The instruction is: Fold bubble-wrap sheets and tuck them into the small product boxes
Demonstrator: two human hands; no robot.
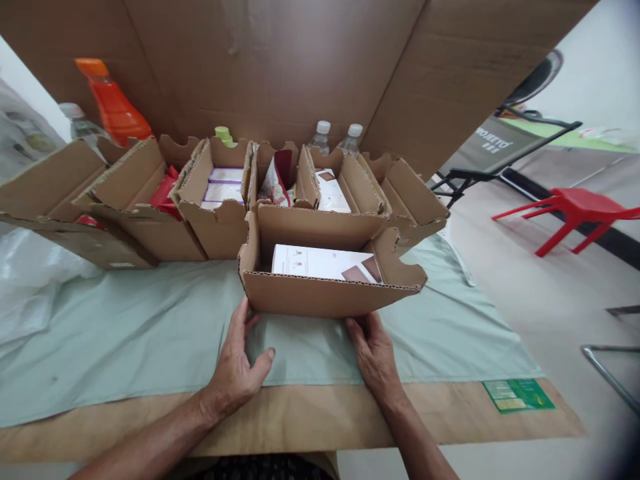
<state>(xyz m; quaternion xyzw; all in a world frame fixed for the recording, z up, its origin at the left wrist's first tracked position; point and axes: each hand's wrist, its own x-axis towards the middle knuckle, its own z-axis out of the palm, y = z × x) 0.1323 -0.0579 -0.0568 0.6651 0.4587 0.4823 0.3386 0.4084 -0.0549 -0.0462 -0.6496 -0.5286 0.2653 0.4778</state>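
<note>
A cardboard bin lies crosswise in front of a row of similar bins, with a white box inside it. My left hand touches the bin's lower left corner, thumb spread away from the fingers. At the lower right edge, the fingertips of my right hand meet the cardboard, partly tucked beneath it. Behind, one bin holds white and purple packs, another a red and white packet, and a third a white box.
A tall cardboard panel stands behind the bins, with an orange bottle at left. Clear plastic lies on the green cloth. A green packet rests near the front right edge. A red stool stands farther right.
</note>
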